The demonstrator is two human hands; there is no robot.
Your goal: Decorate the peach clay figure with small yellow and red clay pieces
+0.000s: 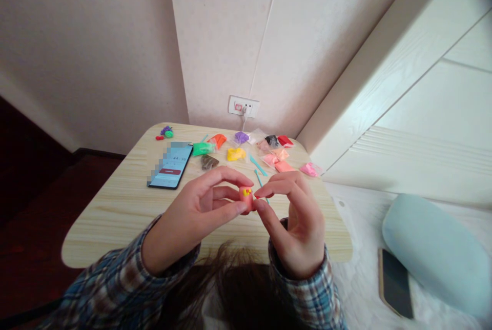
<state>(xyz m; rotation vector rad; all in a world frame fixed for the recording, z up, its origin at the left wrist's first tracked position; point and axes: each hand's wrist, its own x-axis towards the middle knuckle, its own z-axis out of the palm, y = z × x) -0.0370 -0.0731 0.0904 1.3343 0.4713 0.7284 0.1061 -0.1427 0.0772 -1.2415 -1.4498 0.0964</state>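
Note:
Between the fingertips of my left hand (pixel 205 202) is a small pink clay piece (pixel 246 201), roughly a cylinder, with yellow and red bits on its upper side. My right hand (pixel 294 217) is close beside it on the right. Its thumb and forefinger pinch a tiny red bit of clay (pixel 257 198), which is mostly hidden by the fingertips. Both hands are above the front part of the wooden table (pixel 111 227). Just beyond the fingers lie thin blue modelling tools (pixel 258 166) and a bag of yellow clay (pixel 236 154).
Several bags of coloured clay lie along the back, among them green clay (pixel 202 149), orange clay (pixel 218 140) and purple clay (pixel 241 138). Left of them are a lit phone (pixel 171 166) and small clay pieces (pixel 168 133). A second phone (pixel 395 283) rests beside a pale blue cushion (pixel 434 253) at right.

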